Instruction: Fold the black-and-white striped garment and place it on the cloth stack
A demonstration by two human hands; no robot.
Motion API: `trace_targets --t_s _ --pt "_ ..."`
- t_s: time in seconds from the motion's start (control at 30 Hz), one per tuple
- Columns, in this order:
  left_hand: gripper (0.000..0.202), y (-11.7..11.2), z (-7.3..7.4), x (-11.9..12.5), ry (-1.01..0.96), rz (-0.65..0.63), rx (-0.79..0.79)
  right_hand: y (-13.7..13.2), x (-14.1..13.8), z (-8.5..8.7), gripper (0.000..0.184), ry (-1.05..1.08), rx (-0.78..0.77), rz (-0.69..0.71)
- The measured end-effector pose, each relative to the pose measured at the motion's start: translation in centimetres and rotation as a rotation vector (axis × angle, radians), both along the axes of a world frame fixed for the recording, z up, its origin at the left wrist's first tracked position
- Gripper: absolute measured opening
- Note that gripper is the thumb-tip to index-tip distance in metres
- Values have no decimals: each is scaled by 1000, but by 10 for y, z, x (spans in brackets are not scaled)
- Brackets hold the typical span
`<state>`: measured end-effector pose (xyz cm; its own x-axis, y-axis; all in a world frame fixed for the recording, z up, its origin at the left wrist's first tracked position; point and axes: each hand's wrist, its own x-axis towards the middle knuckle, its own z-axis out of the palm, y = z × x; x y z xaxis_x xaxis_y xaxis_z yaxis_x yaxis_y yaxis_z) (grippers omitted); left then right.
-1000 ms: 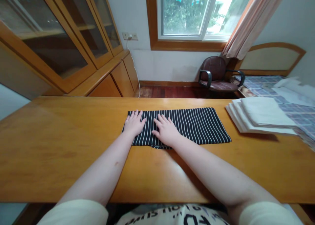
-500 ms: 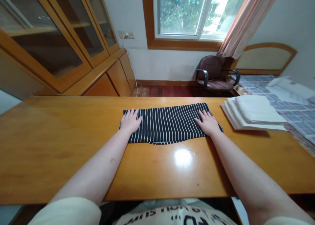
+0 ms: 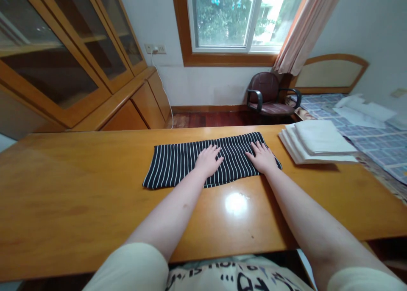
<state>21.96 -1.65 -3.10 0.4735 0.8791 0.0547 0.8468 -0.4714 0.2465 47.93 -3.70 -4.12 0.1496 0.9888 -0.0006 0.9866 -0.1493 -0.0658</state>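
Striped cloth [image 3: 171, 163] lies left of white stack [image 3: 321, 136], looks light, soft, floppy, best taken by its short ends; left hand [image 3: 208, 160] and right hand [image 3: 263, 157] flat on it, fingers extended, gripping nothing.

Daylight's coming from the window [image 3: 235, 19], kinda blown out in the right pane, with a hot white glare on the desk [image 3: 79, 206]. Cabinet [image 3: 76, 36] looks dim, edges get wide-angle stretch, striped cloth [image 3: 233, 161] reads fine.

Head view, down across desk [image 3: 82, 210]
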Motion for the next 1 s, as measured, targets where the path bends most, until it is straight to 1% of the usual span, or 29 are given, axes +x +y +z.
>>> trace_targets --t_s 0.03,0.07,0.2,0.27,0.33,0.43,0.5,0.6,0.67,0.73,0.77,0.8,0.87,0.93,1.0 --pt "63 2 0 -21 21 15 5 0 0 0 75 2 -1 2" --pt "64 3 0 -44 50 55 7 0 0 0 75 2 0 1" --pt "71 6 3 -139 173 319 -26 0 1 -1 75 1 4 3" --pt "72 6 5 -172 204 404 -58 0 1 -1 76 5 3 7" --pt "72 5 5 -190 206 435 -84 0 1 -1 76 8 0 7" --pt "72 4 4 -194 178 450 -81 0 0 -1 75 8 -11 -4" --pt "73 3 5 -191 130 503 -48 -1 1 0 74 13 -20 -10" --pt "73 -3 11 -192 5 645 -25 -2 -1 6 73 22 -19 -19" --pt "72 -12 19 -197 -89 770 -88 -4 -11 14 74 21 18 -55" --pt "73 -24 28 -202 -124 883 -178 -11 -32 26 75 43 61 -72" --pt "72 -30 31 -205 -116 919 -215 -16 -47 32 76 71 69 -40" --pt "72 -36 34 -206 -99 935 -245 -22 -65 38 76 107 62 26" --pt "69 -45 38 -204 -85 921 -288 -38 -102 45 79 171 13 211" --pt "65 -50 39 -198 -132 885 -322 -55 -134 44 84 198 -55 344" --pt "61 -50 37 -191 -192 872 -340 -69 -156 37 89 203 -107 399"
